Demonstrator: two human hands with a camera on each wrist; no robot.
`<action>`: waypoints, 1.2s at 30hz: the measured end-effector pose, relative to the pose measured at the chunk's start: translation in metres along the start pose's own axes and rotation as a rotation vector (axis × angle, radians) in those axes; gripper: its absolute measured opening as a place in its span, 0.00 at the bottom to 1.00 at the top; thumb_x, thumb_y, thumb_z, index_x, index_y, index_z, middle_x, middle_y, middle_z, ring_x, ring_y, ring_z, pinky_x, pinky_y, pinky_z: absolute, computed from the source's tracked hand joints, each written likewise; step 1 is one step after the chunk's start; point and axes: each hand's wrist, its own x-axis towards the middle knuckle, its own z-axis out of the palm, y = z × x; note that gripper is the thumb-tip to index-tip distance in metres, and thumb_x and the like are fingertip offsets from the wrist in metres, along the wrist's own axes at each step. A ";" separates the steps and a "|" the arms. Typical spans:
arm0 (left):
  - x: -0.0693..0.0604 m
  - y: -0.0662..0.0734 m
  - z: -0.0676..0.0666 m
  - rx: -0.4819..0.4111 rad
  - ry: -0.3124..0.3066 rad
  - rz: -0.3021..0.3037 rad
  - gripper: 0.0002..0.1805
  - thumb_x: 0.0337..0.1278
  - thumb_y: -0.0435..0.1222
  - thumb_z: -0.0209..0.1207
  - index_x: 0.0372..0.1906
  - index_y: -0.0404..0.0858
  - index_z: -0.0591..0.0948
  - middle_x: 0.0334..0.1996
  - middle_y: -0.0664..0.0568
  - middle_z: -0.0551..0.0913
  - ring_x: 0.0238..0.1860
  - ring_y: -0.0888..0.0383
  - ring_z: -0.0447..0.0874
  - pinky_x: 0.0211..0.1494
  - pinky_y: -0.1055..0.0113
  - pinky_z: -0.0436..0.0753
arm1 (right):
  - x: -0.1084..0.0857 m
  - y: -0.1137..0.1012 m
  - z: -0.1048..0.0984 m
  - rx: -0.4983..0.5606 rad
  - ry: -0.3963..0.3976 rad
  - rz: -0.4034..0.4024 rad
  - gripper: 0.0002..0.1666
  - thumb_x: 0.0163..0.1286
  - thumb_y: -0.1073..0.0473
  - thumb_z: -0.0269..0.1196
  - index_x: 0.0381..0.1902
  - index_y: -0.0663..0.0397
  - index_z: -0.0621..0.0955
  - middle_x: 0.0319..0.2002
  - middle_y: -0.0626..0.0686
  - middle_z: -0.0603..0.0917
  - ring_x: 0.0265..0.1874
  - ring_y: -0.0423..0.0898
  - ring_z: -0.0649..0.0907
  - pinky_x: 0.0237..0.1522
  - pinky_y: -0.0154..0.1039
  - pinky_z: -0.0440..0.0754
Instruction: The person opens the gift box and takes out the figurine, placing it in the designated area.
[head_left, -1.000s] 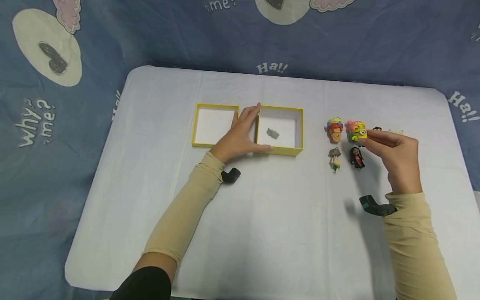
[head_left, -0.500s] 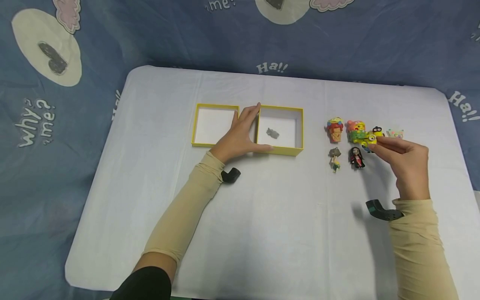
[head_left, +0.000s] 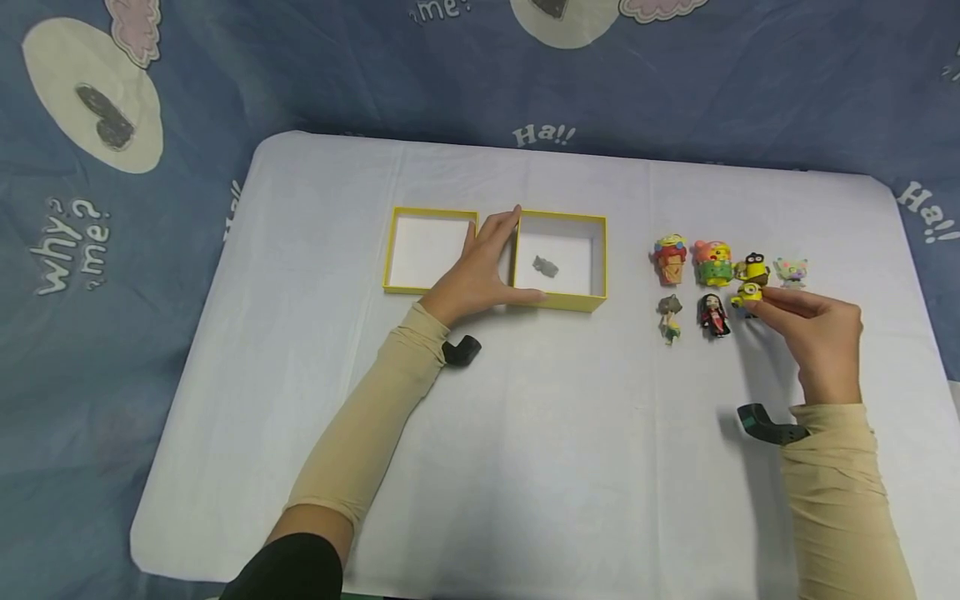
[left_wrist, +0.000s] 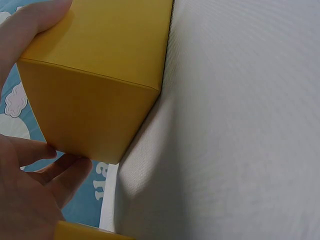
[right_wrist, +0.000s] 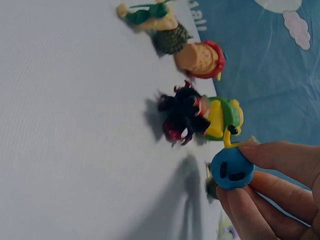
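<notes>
Between right thumb and fingers, my right hand (head_left: 821,337) pinches a minion figure (head_left: 749,293), yellow above with a blue underside (right_wrist: 232,168) in the right wrist view. It is held above the table among other figurines. A dark-haired figurine in black and red (head_left: 713,316) lies just left of it, and a minion with dark goggles (head_left: 753,267) is right behind. My left hand (head_left: 474,271) spans the left side of an open yellow box (head_left: 566,303), thumb at the front and fingers at the back. Inside that box lies a small grey figure (head_left: 545,267).
A shallow yellow-rimmed box lid (head_left: 390,250) lies left of the box. Further figurines stand in rows: an ice-cream-cone figure (head_left: 670,260), a pink, yellow and green one (head_left: 713,263), a pale one (head_left: 791,272) and a brown-haired one (head_left: 670,319). All rest on a white-covered table (head_left: 540,467).
My right hand has moved right and slightly toward me with the minion figure, uncovering the goggled minion and the pale figurine behind. The left hand and box stay where they were.
</notes>
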 end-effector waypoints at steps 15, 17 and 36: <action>-0.003 0.001 -0.003 -0.004 -0.009 -0.013 0.72 0.42 0.61 0.77 0.85 0.43 0.45 0.81 0.48 0.54 0.84 0.51 0.46 0.87 0.54 0.25 | 0.004 0.012 -0.002 -0.100 0.027 0.048 0.32 0.60 0.52 0.78 0.61 0.54 0.85 0.24 0.17 0.82 0.42 0.21 0.78 0.38 0.14 0.75; -0.003 0.001 -0.003 -0.002 -0.010 -0.012 0.72 0.42 0.61 0.77 0.85 0.43 0.45 0.81 0.48 0.54 0.84 0.51 0.46 0.87 0.54 0.25 | 0.004 0.012 -0.002 -0.122 0.030 0.052 0.33 0.61 0.51 0.78 0.62 0.55 0.84 0.23 0.17 0.81 0.41 0.21 0.77 0.39 0.14 0.74; 0.000 0.002 -0.001 0.008 -0.009 -0.011 0.72 0.42 0.60 0.78 0.85 0.42 0.46 0.81 0.46 0.54 0.84 0.51 0.48 0.87 0.52 0.26 | 0.007 0.018 -0.001 -0.211 0.086 -0.005 0.31 0.60 0.52 0.78 0.59 0.58 0.86 0.20 0.14 0.76 0.29 0.18 0.79 0.30 0.15 0.75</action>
